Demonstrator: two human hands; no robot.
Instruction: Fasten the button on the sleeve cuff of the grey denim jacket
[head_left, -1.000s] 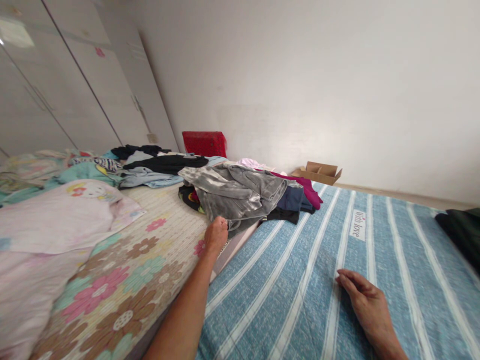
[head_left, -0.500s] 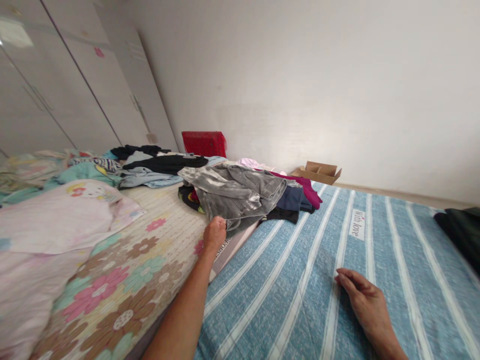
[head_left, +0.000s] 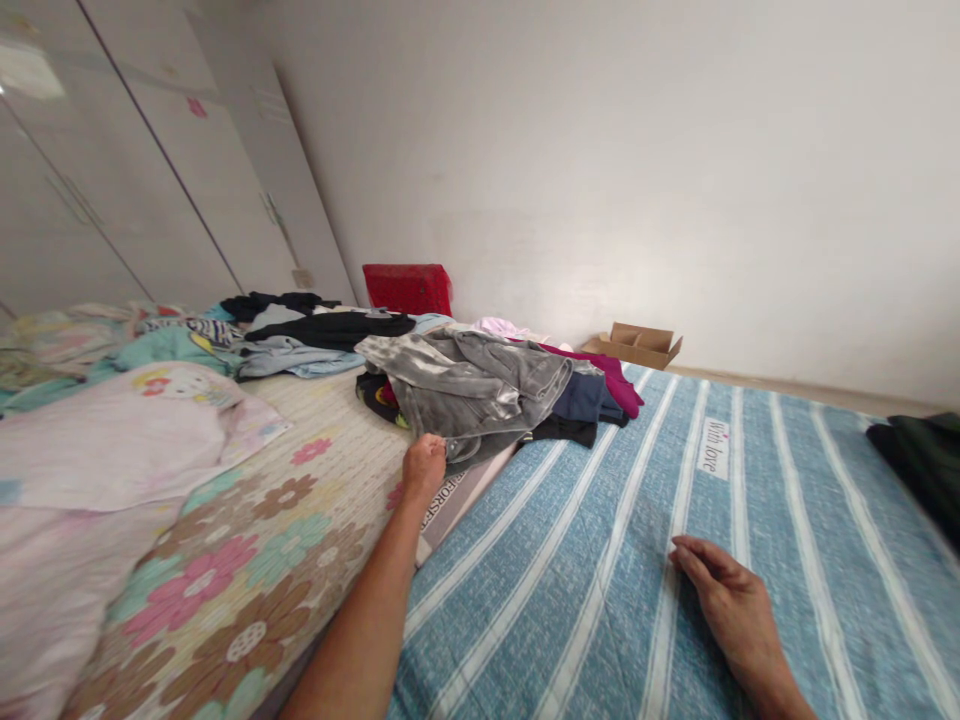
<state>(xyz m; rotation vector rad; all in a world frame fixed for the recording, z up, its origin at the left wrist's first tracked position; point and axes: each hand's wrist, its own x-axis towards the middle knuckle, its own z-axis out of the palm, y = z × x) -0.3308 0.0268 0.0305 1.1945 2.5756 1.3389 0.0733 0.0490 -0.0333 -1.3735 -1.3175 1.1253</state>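
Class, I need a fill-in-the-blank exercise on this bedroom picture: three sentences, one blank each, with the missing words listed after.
1. The left hand grips the edge of a velvety ____ garment on top of the clothes pile.
2. The right hand rests palm down on the blue ____ bedspread.
3. By the wall, beyond the bed, an open ____ box stands on the floor.

Missing words: grey; striped; cardboard

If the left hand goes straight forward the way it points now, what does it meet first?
Probably the grey garment: the left hand is already at its near edge, seemingly closed on it, with the clothes pile behind.
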